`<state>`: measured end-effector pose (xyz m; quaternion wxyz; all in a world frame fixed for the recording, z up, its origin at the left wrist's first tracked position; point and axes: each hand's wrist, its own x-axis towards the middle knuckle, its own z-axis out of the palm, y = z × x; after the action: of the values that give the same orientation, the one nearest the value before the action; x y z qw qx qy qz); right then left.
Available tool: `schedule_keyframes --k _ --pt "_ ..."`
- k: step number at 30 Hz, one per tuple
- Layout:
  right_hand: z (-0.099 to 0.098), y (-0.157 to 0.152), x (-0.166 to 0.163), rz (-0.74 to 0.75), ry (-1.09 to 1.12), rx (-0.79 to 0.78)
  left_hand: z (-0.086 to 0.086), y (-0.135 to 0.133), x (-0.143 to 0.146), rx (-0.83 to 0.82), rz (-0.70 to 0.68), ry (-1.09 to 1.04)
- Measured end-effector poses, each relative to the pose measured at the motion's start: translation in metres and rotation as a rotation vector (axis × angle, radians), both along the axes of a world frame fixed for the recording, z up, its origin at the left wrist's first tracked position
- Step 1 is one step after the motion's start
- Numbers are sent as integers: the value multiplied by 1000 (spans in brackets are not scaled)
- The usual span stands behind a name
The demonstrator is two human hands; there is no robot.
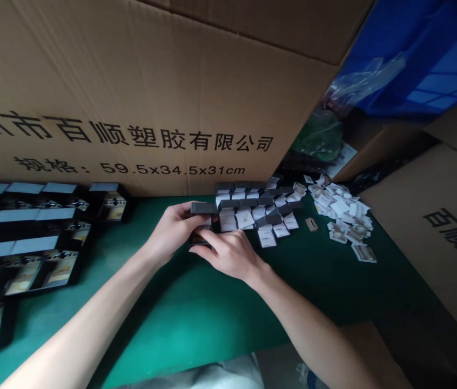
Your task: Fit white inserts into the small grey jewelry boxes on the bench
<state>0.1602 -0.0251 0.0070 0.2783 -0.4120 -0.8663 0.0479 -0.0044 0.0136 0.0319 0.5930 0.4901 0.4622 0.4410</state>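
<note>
Both hands meet over the middle of the green table (180,308). My left hand (175,229) grips a small dark box (203,208) whose lid stands raised. My right hand (228,251) is closed at the front of the same box, its fingers reaching into the opening and hiding most of the inside. Whether a small part sits between those fingers cannot be made out. Just right of the hands stand several small open boxes (248,204) with dark lids and white inserts. Beyond them lies a pile of small white inserts (337,208).
Rows of open black boxes (46,246) with pale linings stand at the left. A large printed carton (151,81) walls off the back; another carton (435,227) is at the right. A blue bin (423,70) and clear plastic bags (321,132) sit at the back right.
</note>
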Motion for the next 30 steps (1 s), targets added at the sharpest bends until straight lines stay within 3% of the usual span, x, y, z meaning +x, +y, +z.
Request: schedule_keyframes --k 11,20,30 --pt "-8 1 1 -7 9 -4 0 0 1 -30 31 -46" --pt "-6 0 1 45 175 -66 -1 -1 1 -24 41 -13" --pt "-6 0 1 55 203 -26 -1 -1 1 -27 19 -21"
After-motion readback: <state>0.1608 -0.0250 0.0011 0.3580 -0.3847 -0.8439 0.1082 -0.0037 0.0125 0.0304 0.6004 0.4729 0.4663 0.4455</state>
